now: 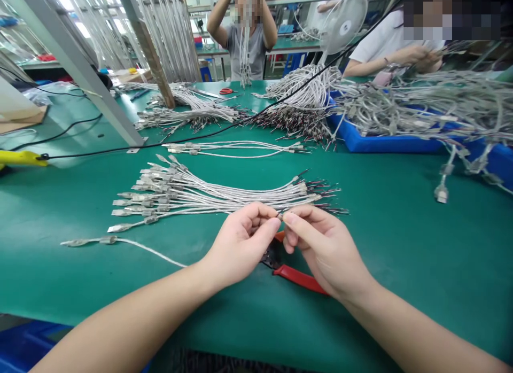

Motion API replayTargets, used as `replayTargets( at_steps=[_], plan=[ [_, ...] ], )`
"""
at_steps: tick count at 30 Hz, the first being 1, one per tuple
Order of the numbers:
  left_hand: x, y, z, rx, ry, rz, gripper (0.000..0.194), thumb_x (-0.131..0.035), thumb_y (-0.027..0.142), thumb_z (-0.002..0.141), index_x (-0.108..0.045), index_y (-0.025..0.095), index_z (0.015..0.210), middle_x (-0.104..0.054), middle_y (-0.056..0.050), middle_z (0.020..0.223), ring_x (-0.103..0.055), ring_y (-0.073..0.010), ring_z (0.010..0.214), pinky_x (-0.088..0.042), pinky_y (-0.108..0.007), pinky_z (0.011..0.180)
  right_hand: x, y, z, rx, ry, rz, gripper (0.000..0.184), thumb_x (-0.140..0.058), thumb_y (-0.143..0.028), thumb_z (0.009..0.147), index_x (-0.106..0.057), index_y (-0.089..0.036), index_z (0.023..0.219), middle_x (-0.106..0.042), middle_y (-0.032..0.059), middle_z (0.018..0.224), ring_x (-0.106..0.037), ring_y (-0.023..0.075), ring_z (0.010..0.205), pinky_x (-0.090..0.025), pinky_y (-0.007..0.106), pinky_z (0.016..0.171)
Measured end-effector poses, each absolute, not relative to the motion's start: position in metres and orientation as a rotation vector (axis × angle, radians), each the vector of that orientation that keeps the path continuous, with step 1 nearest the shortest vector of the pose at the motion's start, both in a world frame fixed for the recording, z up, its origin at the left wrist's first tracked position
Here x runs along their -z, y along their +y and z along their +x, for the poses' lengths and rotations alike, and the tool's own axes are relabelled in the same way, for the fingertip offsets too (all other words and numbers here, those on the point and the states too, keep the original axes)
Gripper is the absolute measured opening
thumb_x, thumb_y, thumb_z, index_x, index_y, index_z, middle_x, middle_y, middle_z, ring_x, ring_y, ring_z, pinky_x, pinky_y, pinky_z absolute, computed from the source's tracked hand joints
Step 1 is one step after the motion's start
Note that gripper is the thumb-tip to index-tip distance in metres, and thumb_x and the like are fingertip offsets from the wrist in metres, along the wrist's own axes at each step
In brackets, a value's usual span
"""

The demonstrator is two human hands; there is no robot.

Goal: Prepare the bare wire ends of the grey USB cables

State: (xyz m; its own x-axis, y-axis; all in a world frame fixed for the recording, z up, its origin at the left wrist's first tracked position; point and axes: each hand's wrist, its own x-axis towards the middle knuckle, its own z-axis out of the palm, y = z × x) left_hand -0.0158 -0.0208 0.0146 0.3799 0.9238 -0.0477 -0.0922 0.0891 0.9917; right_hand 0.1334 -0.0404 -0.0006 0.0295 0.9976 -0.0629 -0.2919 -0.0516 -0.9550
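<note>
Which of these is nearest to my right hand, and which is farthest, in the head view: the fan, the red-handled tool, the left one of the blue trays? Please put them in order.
From the right hand:
1. Red-handled tool: on the table, just under the hand.
2. Left blue tray: ahead and to the right.
3. Fan: far back, behind the piled cables.

Both hands, left [244, 245] and right [320, 239], are brought together, thumbs pinched against curled fingers. The forearms are angled inward from the lower corners.

1 head-worn view, forward-down
</note>
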Motion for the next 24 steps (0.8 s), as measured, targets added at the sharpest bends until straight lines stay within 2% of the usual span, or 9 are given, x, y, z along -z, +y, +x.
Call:
replayTargets(
  at_steps=[6,12,16,19,24],
  plan=[
    [-0.0165,-0.0190,-0.0146,-0.934,0.944,1.119,0.023,-0.071,0.031,0.077,-0.055,0.015,0.074,-0.052,0.005,0.055,-0.043,-0.0044,0.047,-0.032,-0.016,0.045,0.0029,-0.0425,0.1315,-1.369,-0.936,-1.024,0.013,-0.076,-0.031,0.079,-0.073,-0.019,0.079,-0.060,-0.0014,0.053,-0.054,0.0131,0.050,-0.044,0.026,0.051],
    [-0.0173,-0.0141,-0.0189,-0.872,0.852,0.975,0.029,-0.074,0.037,0.074,-0.055,0.015,0.072,-0.039,0.011,0.047,-0.027,-0.0010,0.038,-0.025,-0.017,0.041,0.0048,-0.0413,0.1312,-1.316,-0.962,-1.050,0.010,-0.078,-0.028,0.076,-0.077,-0.020,0.082,-0.061,-0.0010,0.055,-0.053,0.0127,0.050,-0.043,0.027,0.050],
    [-0.0132,-0.0141,-0.0203,-0.801,0.841,0.994,0.023,-0.069,0.033,0.078,-0.055,0.015,0.076,-0.050,0.006,0.052,-0.032,-0.0015,0.039,-0.022,-0.016,0.040,0.0035,-0.0400,0.1308,-1.383,-0.886,-1.055,0.013,-0.078,-0.031,0.077,-0.075,-0.019,0.080,-0.059,-0.0014,0.053,-0.053,0.0123,0.051,-0.043,0.025,0.051],
    [-0.0136,-0.0151,-0.0185,-0.770,0.869,0.984,0.017,-0.067,0.025,0.074,-0.055,0.015,0.083,-0.059,0.003,0.057,-0.036,-0.0020,0.039,-0.022,-0.016,0.039,0.0021,-0.0397,0.1301,-1.412,-0.797,-1.067,0.018,-0.079,-0.033,0.075,-0.070,-0.019,0.077,-0.057,-0.0019,0.053,-0.052,0.0129,0.050,-0.043,0.025,0.051],
    [-0.0167,-0.0142,-0.0157,-0.827,0.955,1.001,0.017,-0.066,0.021,0.068,-0.055,0.015,0.079,-0.060,0.002,0.058,-0.039,-0.0022,0.041,-0.025,-0.015,0.040,0.0011,-0.0400,0.1286,-1.386,-0.780,-1.071,0.021,-0.080,-0.034,0.074,-0.067,-0.018,0.077,-0.055,-0.0025,0.051,-0.051,0.0124,0.050,-0.043,0.024,0.050]
  ],
)
